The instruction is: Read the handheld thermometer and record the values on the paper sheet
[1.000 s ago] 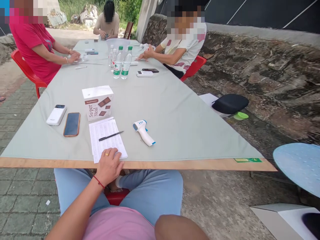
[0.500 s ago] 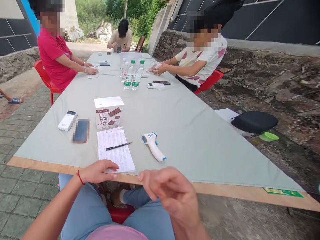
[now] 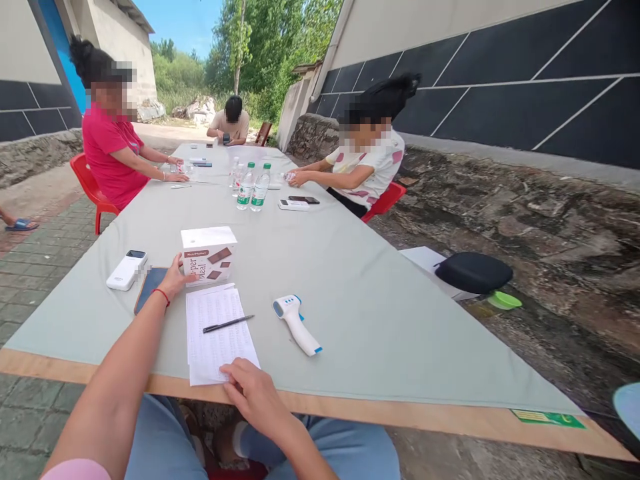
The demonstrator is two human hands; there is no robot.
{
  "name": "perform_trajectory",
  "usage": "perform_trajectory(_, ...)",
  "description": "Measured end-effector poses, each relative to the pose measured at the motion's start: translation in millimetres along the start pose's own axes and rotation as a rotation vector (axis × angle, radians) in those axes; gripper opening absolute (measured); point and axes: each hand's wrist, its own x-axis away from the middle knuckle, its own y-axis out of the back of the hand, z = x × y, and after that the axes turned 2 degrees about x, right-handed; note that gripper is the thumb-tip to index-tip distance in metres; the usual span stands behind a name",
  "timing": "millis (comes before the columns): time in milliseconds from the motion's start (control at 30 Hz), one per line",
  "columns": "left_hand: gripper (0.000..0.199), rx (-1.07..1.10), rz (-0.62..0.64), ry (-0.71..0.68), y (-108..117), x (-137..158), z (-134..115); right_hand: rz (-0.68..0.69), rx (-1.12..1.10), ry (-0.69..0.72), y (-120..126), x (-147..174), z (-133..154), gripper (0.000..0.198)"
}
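Observation:
My left hand (image 3: 174, 279) is at the left front corner of a white Super Meal box (image 3: 210, 256) with chocolate pictures. Its thumb lies across the box's front and its fingers are at the left side. The box stands on the table. Below it lie printed sheets of paper (image 3: 220, 353) with a black pen (image 3: 227, 324) across them. My right hand (image 3: 255, 393) is at the near edge of the sheets, its fingertips on the paper and its thumb apart from them. A white and blue infrared thermometer (image 3: 296, 325) lies to the right of the sheets.
A white power bank (image 3: 127, 270) and a dark phone (image 3: 150, 288) lie left of the box. Water bottles (image 3: 253, 188) stand mid-table. Three people sit around the table (image 3: 360, 320). A black case (image 3: 474, 272) and a green bowl (image 3: 505, 300) are off its right side.
My left hand has moved forward from the table's edge to the box. My right hand has come left and down onto the near edge of the sheets. The view has tilted up.

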Motion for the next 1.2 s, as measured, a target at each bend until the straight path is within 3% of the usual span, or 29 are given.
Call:
perform_trajectory(67,0.076,-0.002,0.043,0.035,-2.2,0.5,-2.7,-0.011,0.029,0.006,-1.6,-0.8,0.7,0.021)
perform_trajectory(167,0.072,0.010,-0.025,-0.016,-7.9,16.3,-12.3,-0.054,0.054,0.036,-6.0,0.3,0.0,0.022)
perform_trajectory(267,0.065,0.181,-0.082,-0.029,-19.3,45.7,-17.0,-0.081,0.059,0.047,-9.6,2.5,0.6,0.023)
perform_trajectory(367,0.063,0.334,-0.088,0.035,-31.8,75.0,-9.1,-0.083,0.036,0.039,-10.1,4.3,3.1,0.024)
perform_trajectory(500,0.067,0.295,-0.097,0.073,-40.7,94.8,7.6,-0.061,-0.166,0.036,-0.1,1.4,-9.8,0.025)
perform_trajectory(600,0.065,0.196,-0.065,0.035,-42.2,97.2,10.6,-0.262,-0.202,-0.182,22.1,-9.6,-43.0,0.026)
perform_trajectory(667,0.063,0.149,-0.042,0.022,-42.2,97.4,8.9,-0.437,0.039,-0.427,41.8,-20.1,-69.6,0.036)
perform_trajectory(767,0.062,0.103,-0.050,0.014,-41.9,97.9,8.0,-0.321,0.372,-0.759,66.6,-33.8,-99.7,0.060)
perform_trajectory(833,0.063,0.075,-0.075,0.013,-41.7,97.9,11.0,-0.184,0.415,-0.850,75.7,-38.7,-109.3,0.055)
perform_trajectory(933,0.064,0.076,-0.100,0.013,-41.4,97.2,18.1,-0.136,0.256,-0.868,80.5,-40.3,-108.6,0.037)
perform_trajectory(1000,0.064,0.093,-0.095,0.014,-41.3,96.4,21.1,-0.265,0.002,-0.832,80.5,-40.7,-97.5,0.032)
perform_trajectory(1100,0.063,0.069,-0.066,0.020,-41.3,95.6,20.0,-0.559,-0.530,-0.619,76.1,-45.9,-64.6,0.030)
perform_trajectory(1200,0.065,0.026,-0.072,0.019,-41.4,95.1,15.5,-0.571,-0.891,-0.407,66.5,-61.1,-24.3,0.030)
